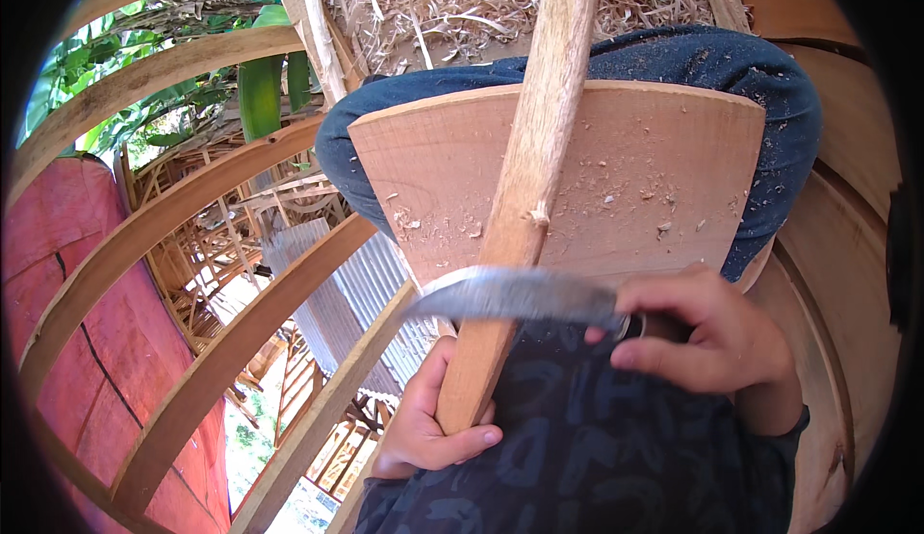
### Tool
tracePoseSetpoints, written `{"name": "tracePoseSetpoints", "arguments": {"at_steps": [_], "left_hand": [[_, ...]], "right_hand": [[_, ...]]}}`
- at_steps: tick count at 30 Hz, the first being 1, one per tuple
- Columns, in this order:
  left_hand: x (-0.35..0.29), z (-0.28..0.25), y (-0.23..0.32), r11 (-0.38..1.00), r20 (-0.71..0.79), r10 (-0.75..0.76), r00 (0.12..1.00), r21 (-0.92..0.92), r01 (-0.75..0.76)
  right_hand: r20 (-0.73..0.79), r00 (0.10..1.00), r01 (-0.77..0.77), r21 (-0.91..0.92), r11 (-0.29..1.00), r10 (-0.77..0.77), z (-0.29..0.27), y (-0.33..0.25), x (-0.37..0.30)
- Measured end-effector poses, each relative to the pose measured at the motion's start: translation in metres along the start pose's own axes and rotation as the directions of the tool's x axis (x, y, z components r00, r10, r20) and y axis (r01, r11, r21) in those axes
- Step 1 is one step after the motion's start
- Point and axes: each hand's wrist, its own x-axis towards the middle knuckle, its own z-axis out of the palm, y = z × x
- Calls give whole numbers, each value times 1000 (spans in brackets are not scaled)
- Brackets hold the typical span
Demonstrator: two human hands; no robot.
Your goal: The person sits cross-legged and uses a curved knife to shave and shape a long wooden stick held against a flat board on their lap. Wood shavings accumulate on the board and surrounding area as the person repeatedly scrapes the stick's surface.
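My left hand [446,423] is closed around the near end of a long wooden stick [535,164], which slants away from me to the top of the view. Its near part is smooth and squared; farther off the surface is rougher and paler. My right hand [717,342] grips the dark handle of a knife [520,295] with a curved, slightly blurred blade. The blade lies crosswise over the stick, just beyond my left hand, its tip pointing left. Whether the edge touches the wood I cannot tell. Under the stick, a wooden board [664,168] rests across my lap, scattered with small chips.
Curled wood shavings [462,0] cover the floor beyond my crossed legs [712,58]. Curved wooden slats [231,351] form a railing at left, with corrugated metal sheets [332,293] and plants [260,91] beyond. A wooden wall of planks [833,274] curves close by my right arm.
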Motion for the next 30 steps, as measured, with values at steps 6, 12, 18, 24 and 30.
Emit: {"name": "tracePoseSetpoints", "arguments": {"at_steps": [6, 12, 18, 24, 30], "left_hand": [[2, 2, -2, 998, 16, 30, 999, 49, -30], [-3, -2, -1, 995, -33, -14, 999, 94, 17], [2, -7, -4, 995, 1, 26, 1000, 93, -26], [7, -6, -9, 984, -28, 77, 997, 162, -71], [3, -11, -14, 965, 8, 63, 998, 255, -63]], "right_hand": [[-554, 818, 70, 358, 931, 152, -19, 4, 13], [-134, 990, -1, 271, 963, 39, 6, 7, 14], [21, 989, -149, 242, 959, 149, -8, -2, 11], [-452, 837, -21, 539, 842, 310, -31, 4, 17], [-120, 982, 127, -134, 983, -143, 2, 26, 20]]}}
